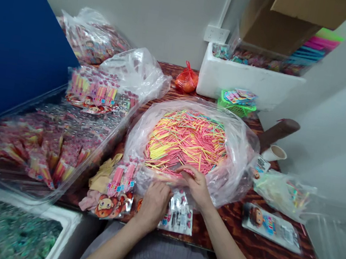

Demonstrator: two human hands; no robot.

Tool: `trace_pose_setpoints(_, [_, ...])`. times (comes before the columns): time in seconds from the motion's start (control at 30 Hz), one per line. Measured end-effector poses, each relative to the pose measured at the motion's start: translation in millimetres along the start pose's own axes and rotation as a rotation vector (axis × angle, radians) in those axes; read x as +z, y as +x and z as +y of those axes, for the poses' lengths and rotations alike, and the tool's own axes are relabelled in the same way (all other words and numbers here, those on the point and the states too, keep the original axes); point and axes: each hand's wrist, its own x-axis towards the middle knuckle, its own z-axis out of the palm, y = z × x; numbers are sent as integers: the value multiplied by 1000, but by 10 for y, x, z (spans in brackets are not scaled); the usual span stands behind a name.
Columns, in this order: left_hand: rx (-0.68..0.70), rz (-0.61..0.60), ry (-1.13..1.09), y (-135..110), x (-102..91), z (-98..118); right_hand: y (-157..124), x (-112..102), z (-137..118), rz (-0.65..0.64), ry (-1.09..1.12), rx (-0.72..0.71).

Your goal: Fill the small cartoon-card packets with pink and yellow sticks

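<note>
A large clear plastic bag [240, 156] lies open on the table, its rim rolled back around a heap of thin pink, yellow and green sticks [187, 140]. Over the near edge of the heap, my right hand [197, 188] pinches a small bundle of the sticks, their pink ends showing at the fingertips. My left hand [154, 202] is closed at a flat printed plastic packet [179, 216] by the table's front edge; its fingertips are partly hidden. To its left lie filled packets of sticks [120, 182] with a cartoon face, partly over a yellowish cloth [104, 175].
A clear tub [90, 169] of filled packets stands left. Below it sits a white foam box [71, 222]. At the back are a red bag [187, 80], a green basket [237, 107] and another foam box [247, 82]. A paper cup [274, 153] and printed packets [271, 227] lie right.
</note>
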Motion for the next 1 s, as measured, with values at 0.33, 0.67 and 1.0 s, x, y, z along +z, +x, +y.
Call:
trace_pose_setpoints(0.33, [-150,145,-385,-3,-375,-48,-39,-73,-72,40,8,-23])
trace_pose_setpoints(0.67, [-658,303,-910,147,-656,-45,-68,-26,-29,23,11,-15])
trace_pose_setpoints(1.0, [-64,-46,-105,74,-265,-106,-29,-43,0,16,-6,27])
